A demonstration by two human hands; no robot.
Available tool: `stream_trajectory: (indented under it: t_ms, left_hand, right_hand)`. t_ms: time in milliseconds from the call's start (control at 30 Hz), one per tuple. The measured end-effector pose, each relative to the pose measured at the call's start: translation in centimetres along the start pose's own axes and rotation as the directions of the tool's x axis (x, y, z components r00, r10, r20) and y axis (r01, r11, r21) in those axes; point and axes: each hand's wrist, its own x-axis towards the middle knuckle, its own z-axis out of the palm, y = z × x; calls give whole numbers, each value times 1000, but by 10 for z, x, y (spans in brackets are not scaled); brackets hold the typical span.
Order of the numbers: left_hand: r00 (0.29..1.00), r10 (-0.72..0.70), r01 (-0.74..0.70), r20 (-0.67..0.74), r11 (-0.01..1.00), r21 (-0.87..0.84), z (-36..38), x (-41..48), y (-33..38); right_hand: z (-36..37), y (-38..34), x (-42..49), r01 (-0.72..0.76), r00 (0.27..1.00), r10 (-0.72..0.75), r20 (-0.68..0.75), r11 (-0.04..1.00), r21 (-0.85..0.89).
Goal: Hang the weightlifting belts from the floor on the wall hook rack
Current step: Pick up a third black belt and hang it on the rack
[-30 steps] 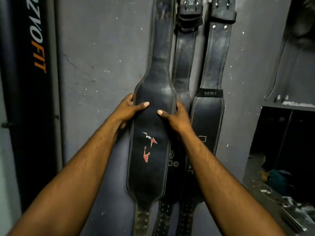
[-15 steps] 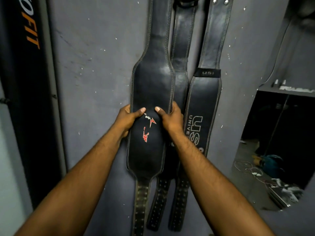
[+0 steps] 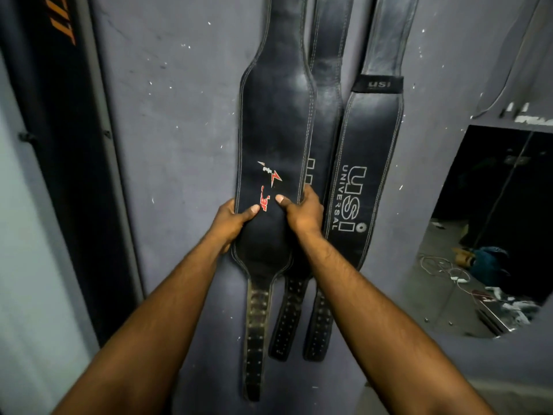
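Observation:
Three black leather weightlifting belts hang side by side down the grey wall [image 3: 179, 145]; the rack holding them is above the frame. The left belt [image 3: 275, 121], with a red logo, lies in front. My left hand [image 3: 232, 223] grips its left edge and my right hand [image 3: 299, 212] grips its right edge, thumbs pressed on the wide padded part just below the logo. Behind it hangs the middle belt [image 3: 327, 94], mostly covered. The right belt [image 3: 366, 163] reads "USI UNIVERSAL". The perforated strap ends of all three dangle below my hands.
A black panel with orange lettering [image 3: 68, 139] stands along the wall at the left. At the right, a dark opening or mirror [image 3: 493, 220] shows a cluttered floor with cables and a blue-green object [image 3: 490, 262].
Both hands have slid down the left belt, from its upper wide part to below the red logo. The view has tilted down, so the buckles have left the frame.

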Motion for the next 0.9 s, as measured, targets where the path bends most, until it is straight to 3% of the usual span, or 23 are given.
stream_trajectory:
  t_ms: [200,367,533,633,900]
  left_hand:
    - [985,-113,112,131,994,10,-16,-11,-11]
    - [998,-61,62,-33,998,30,-12,-13,-20]
    - [990,-144,144,-1,988,46,-17,-18,-32]
    - [984,-180,180,-5,981,75,-17,-23,-46]
    - [984,-130,144,-121,982,119,-6,-24,-47]
  right_hand:
    - [17,30,-33,-16,997,16,-80,1000,11]
    - [19,53,-41,-117,992,118,-32,993,28]
    - [17,63,-42,-148,989,149,-16,987,56]
    - [21,81,-53,-225,973,226,38,974,-20]
    - [22,86,-54,-258,963,263,54,962,-94]
